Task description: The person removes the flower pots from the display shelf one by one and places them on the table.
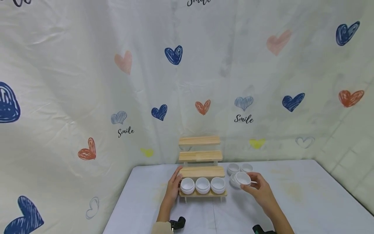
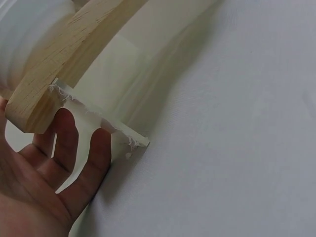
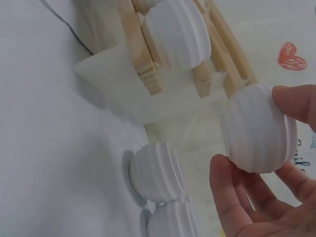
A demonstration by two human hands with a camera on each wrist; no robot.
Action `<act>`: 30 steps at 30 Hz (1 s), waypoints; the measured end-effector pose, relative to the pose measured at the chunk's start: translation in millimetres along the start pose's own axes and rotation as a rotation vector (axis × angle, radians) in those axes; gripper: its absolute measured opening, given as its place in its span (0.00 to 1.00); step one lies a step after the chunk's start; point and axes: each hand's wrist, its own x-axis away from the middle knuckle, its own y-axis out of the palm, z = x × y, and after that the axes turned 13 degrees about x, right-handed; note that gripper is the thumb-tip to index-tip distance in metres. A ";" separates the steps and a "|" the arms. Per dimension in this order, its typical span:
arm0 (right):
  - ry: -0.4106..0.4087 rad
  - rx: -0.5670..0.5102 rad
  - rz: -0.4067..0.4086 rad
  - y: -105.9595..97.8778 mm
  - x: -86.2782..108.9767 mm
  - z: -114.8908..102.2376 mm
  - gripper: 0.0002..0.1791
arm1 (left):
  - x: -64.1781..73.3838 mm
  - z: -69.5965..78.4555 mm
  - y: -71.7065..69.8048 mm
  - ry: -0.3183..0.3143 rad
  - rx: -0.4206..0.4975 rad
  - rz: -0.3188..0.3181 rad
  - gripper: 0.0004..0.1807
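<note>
White jar (image 1: 242, 179) pinched by right hand (image 1: 261, 191), lower centre-right of frame, above table (image 1: 306, 198). Left hand (image 1: 173, 187), fingers straight, rested against wooden rack (image 1: 201, 171) left end. Three jars (image 1: 203, 185) seated on lowest step.

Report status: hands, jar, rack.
Left hand open, fingers flat on the rack's left end. Right hand pinches one white jar off the table. Three jars on the bottom shelf, three loose behind; second shelf unobstructed.
</note>
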 end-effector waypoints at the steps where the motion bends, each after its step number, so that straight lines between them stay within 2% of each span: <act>1: 0.007 0.003 -0.005 -0.2 0.4 0.5 0.36 | 0.3 -0.2 0.1 0.003 -0.001 -0.002 0.28; 8: 0.011 0.007 -0.024 0.5 -0.9 3.2 0.36 | -1.5 -3.6 -1.1 0.019 0.000 -0.001 0.28; 23: -0.020 0.007 -0.069 6.1 -2.1 12.2 0.36 | 0.4 -2.7 -0.6 -0.019 0.013 0.016 0.29; 30: 0.000 0.039 -0.095 4.6 -4.8 15.6 0.35 | 10.7 26.8 3.0 -0.023 0.037 -0.027 0.28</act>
